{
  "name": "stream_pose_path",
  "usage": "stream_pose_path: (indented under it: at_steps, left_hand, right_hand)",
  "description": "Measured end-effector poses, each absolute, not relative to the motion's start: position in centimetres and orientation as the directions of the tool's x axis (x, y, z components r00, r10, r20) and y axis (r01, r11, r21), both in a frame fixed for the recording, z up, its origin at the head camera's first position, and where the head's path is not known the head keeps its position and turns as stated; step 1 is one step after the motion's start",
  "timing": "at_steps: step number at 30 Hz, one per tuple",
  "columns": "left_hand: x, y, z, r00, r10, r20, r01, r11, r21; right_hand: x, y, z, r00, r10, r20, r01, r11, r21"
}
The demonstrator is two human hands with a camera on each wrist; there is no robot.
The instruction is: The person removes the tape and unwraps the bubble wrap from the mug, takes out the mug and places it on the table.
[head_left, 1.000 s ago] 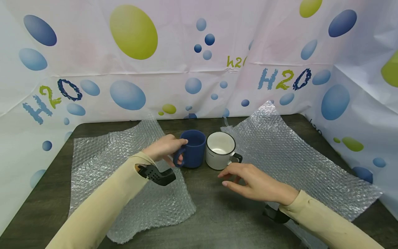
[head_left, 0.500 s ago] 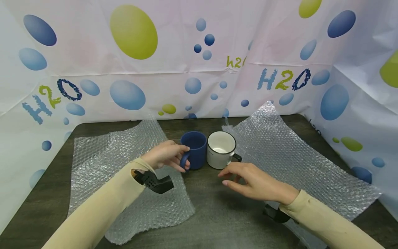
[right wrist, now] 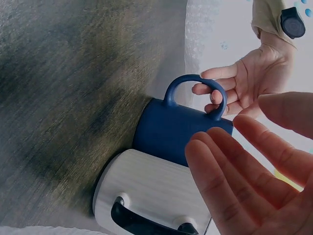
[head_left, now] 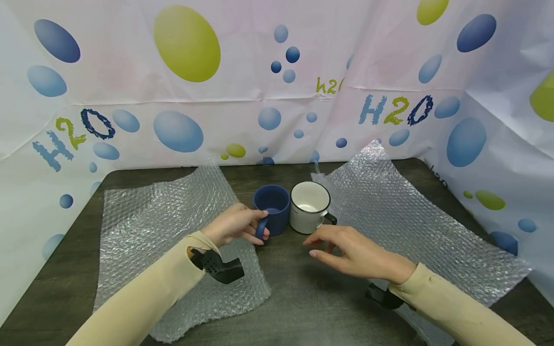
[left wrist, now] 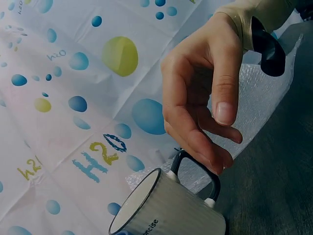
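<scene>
A blue mug [head_left: 279, 220] stands upright, its handle turned toward the near left. My left hand [head_left: 237, 225] holds that handle, with the thumb over its top and fingertips passing through the loop, as the right wrist view also shows. Right beside it is a white mug [head_left: 302, 218] with a black rim and a black handle [head_left: 331, 218]. My right hand [head_left: 350, 252] hovers just in front of the white mug with relaxed, slightly bent fingers and nothing in them. In the left wrist view its fingertips [left wrist: 222, 159] overlap the black handle.
One sheet of bubble wrap [head_left: 143, 230] lies on the left of the dark wooden table [head_left: 294, 307], partly under my left arm. Another bubble wrap sheet [head_left: 402, 226] spreads over the right side. A patterned curtain [head_left: 242, 57] closes off the back and sides.
My left hand has drawn the blue mug's handle toward the near side and right, turning the mug. Both mugs sit slightly further right. The right hand has stayed in place.
</scene>
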State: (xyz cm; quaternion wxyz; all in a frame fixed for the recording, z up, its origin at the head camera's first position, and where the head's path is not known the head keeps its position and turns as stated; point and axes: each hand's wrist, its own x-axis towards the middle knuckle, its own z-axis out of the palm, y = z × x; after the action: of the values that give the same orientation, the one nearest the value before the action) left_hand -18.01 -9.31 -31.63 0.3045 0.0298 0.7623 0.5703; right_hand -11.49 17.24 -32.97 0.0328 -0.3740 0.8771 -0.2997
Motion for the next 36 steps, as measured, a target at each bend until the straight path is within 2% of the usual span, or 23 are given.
stream_pose_path:
  at_steps: [18, 36]
  left_hand:
    - [-18.14, -9.19, -31.72, -0.853, 0.325, -0.408, -0.26, 0.414, 0.873]
    - [-18.23, -9.92, -31.26, -0.896, 0.262, -0.36, -0.147, 0.588, 0.795]
  right_hand:
    - [-11.37, 17.48, -33.23, -0.716, -0.676, 0.178, -0.638, 0.528, -0.561]
    - [-11.62, 17.54, -33.06, -0.714, -0.675, 0.184, -0.638, 0.52, -0.568]
